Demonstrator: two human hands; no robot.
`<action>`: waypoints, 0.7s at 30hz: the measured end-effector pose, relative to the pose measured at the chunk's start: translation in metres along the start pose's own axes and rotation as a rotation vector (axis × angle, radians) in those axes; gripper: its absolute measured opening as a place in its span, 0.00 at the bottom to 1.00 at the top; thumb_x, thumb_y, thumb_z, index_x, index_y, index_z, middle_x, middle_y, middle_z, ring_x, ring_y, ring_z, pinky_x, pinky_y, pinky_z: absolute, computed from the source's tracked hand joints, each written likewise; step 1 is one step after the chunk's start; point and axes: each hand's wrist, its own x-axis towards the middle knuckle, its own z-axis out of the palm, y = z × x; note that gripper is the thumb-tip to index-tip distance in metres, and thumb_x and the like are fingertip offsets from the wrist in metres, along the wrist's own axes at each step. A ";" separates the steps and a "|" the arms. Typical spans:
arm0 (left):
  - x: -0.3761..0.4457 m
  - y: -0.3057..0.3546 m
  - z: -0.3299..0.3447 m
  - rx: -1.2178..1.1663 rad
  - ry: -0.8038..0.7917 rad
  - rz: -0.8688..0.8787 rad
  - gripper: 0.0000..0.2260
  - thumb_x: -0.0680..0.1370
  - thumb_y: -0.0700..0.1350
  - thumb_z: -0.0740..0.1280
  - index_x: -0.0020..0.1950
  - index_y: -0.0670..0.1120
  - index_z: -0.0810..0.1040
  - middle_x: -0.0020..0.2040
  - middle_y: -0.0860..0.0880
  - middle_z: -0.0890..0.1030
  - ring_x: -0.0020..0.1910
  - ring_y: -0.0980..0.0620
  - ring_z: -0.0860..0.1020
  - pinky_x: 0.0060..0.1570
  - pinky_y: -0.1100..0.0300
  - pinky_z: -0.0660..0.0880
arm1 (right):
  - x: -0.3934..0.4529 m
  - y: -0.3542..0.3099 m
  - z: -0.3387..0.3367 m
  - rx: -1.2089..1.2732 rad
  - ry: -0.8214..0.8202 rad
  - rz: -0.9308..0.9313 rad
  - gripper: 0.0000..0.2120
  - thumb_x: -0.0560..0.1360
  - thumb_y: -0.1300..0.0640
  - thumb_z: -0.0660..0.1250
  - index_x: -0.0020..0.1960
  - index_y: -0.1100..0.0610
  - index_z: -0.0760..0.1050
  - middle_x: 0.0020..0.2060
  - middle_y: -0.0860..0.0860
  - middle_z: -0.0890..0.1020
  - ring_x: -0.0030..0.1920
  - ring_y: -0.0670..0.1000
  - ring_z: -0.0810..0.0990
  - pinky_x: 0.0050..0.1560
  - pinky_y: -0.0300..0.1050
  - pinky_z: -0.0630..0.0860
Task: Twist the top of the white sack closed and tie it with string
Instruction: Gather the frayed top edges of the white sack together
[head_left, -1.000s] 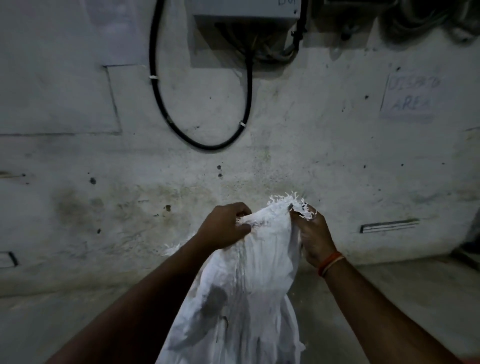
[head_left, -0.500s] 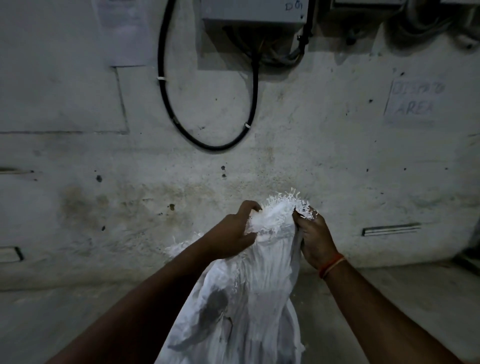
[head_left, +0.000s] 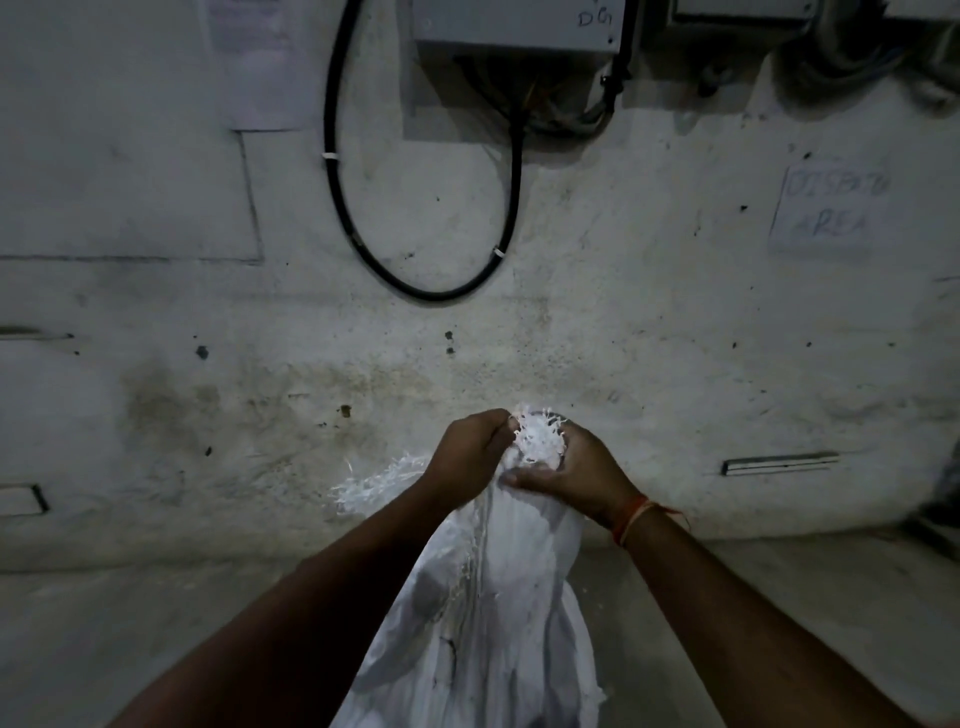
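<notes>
1 white sack (head_left: 498, 613) stands upright in front of the wall (head_left: 649, 353), long axis vertical, frayed mouth pointing up. 2 hands share it: left hand (head_left: 470, 454) and right hand (head_left: 576, 475) each clench a grip on the bunched top.

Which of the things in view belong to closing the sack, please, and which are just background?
Job: white sack; its frayed top; left hand; right hand.
Background: black cable; grey box; paper sign. No string visible.
</notes>
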 end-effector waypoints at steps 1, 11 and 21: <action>0.001 0.003 0.003 -0.038 0.023 -0.014 0.12 0.84 0.47 0.60 0.42 0.46 0.73 0.37 0.50 0.76 0.37 0.52 0.74 0.40 0.59 0.65 | 0.002 -0.001 0.004 -0.068 0.025 -0.014 0.26 0.61 0.45 0.82 0.56 0.50 0.82 0.51 0.46 0.86 0.52 0.44 0.84 0.55 0.44 0.80; -0.024 -0.019 -0.012 0.020 -0.138 0.003 0.29 0.70 0.48 0.73 0.65 0.51 0.61 0.45 0.44 0.81 0.40 0.45 0.81 0.39 0.52 0.78 | -0.007 0.003 0.014 0.439 0.147 -0.012 0.12 0.76 0.65 0.70 0.59 0.60 0.82 0.54 0.51 0.87 0.55 0.48 0.85 0.54 0.40 0.80; -0.038 -0.050 -0.031 -0.013 -0.092 0.081 0.15 0.72 0.40 0.68 0.56 0.51 0.70 0.46 0.54 0.79 0.43 0.53 0.77 0.46 0.56 0.75 | -0.006 0.014 0.021 0.604 0.353 0.061 0.13 0.76 0.71 0.67 0.51 0.55 0.83 0.44 0.44 0.88 0.49 0.42 0.85 0.48 0.32 0.77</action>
